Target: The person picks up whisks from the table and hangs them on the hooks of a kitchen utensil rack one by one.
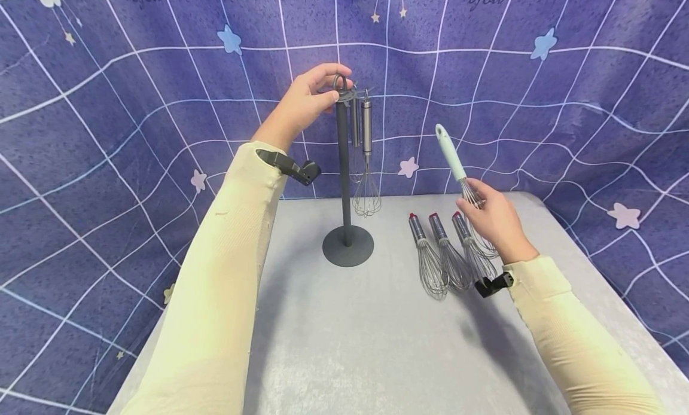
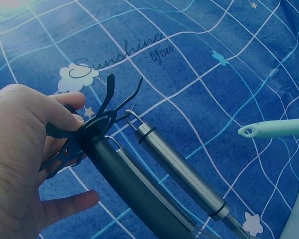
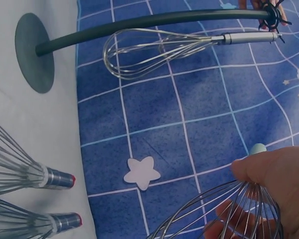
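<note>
My left hand grips the top of a dark grey utensil stand, thumb and fingers about its ring of hooks. Two whisks with steel handles hang from those hooks; the nearer one has its wire loops downward, and the other is partly behind it. Off to the right, my right hand holds a whisk with a mint-green handle by its wires, just below the handle. That handle points up and tilts left, apart from the stand. In the right wrist view its wires show between thumb and fingers.
Three whisks with red-tipped handles lie side by side on the pale grey table: a left one, a middle one and a right one below my right hand. A blue patterned cloth hangs behind.
</note>
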A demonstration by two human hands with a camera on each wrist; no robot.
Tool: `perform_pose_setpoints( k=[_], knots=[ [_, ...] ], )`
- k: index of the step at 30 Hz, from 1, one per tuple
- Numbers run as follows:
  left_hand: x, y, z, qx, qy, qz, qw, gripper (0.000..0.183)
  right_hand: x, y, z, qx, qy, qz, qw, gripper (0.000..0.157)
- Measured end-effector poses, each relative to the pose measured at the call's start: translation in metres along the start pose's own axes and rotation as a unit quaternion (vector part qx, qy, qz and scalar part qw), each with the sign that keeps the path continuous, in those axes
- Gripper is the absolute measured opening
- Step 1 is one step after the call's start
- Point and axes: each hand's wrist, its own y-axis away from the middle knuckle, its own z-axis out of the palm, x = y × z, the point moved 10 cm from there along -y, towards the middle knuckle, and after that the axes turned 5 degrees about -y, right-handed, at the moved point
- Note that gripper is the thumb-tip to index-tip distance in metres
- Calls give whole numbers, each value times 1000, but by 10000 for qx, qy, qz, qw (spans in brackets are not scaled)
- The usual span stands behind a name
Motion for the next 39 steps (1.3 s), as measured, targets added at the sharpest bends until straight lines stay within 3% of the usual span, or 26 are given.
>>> perform_pose_setpoints(
  k=[27,39],
  knots=[
    [0,1,0,-6,-172,-112,9998,39,-32,-1,-7,385,-111,-468,9981,50],
    [-1,0,0,7,-102,-72,9999,40,-46,-3,-9,435,-196,-436,9979,52]
  ],
)
